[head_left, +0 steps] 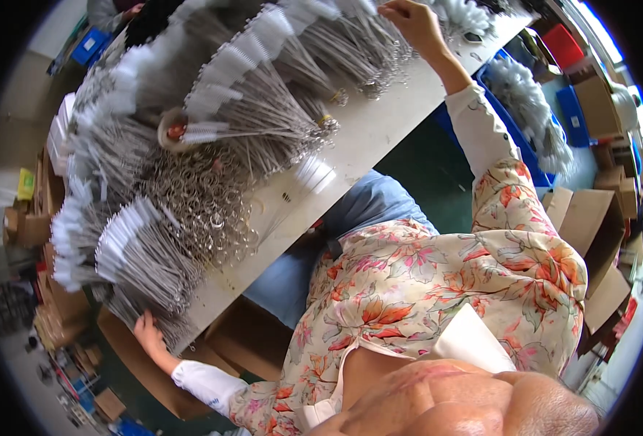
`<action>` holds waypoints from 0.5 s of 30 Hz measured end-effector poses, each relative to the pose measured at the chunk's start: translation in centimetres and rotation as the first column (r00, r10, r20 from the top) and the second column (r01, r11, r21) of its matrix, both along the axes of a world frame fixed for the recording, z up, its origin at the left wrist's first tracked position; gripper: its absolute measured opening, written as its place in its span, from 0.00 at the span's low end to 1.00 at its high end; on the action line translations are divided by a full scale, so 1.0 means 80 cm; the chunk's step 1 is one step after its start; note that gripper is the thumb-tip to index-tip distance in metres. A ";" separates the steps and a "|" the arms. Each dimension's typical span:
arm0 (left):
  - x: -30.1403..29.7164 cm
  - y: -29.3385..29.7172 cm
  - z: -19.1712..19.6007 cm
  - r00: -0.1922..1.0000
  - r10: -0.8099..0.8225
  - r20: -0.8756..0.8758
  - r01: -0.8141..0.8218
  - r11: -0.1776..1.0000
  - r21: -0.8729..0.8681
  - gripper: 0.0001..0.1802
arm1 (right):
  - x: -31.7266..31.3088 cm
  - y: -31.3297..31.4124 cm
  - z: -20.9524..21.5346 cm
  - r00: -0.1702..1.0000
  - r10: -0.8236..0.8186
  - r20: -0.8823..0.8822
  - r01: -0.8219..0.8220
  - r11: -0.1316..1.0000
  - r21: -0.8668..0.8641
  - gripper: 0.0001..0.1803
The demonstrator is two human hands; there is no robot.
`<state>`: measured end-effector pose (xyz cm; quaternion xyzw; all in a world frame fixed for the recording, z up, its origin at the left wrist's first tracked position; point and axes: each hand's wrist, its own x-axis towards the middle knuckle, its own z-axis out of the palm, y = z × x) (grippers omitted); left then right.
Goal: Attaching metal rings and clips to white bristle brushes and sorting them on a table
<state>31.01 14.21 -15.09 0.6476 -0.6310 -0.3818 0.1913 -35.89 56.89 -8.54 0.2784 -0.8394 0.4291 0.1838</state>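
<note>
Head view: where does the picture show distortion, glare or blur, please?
In the head view, black fisheye borders frame the scene; glare whitens a strip at upper right; upper-left brushes look smeared, the floral top sharper.

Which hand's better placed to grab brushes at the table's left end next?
Likely your left hand: it's close beside those brushes, while your right hand is far off toward the table's other end.

Wkshop, bulk wire brushes [146, 254] on tbl [379, 120], cardbd boxes [584, 221]
</note>
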 end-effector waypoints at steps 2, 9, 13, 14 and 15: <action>0.002 -0.003 0.002 1.000 -0.011 -0.004 0.011 1.000 0.010 0.12 | -0.008 0.000 -0.009 1.000 0.012 0.028 -0.012 1.000 -0.010 0.12; -0.011 -0.002 0.018 0.996 0.040 0.081 -0.038 0.999 -0.033 0.06 | 0.001 -0.054 -0.007 0.989 0.096 -0.114 -0.030 0.880 0.475 0.12; -0.011 0.027 0.047 0.998 0.037 0.043 -0.030 0.988 -0.152 0.10 | -0.031 -0.056 0.002 0.987 0.152 -0.044 -0.147 0.983 0.110 0.10; -0.017 0.036 0.060 0.992 -0.012 -0.122 -0.003 0.992 -0.126 0.13 | -0.043 -0.046 0.017 0.979 0.203 -0.009 -0.203 0.978 -0.056 0.09; -0.013 0.047 0.075 0.960 -0.035 -0.278 0.005 0.994 -0.109 0.17 | -0.029 -0.045 0.044 0.995 0.083 0.049 -0.070 0.972 -0.224 0.09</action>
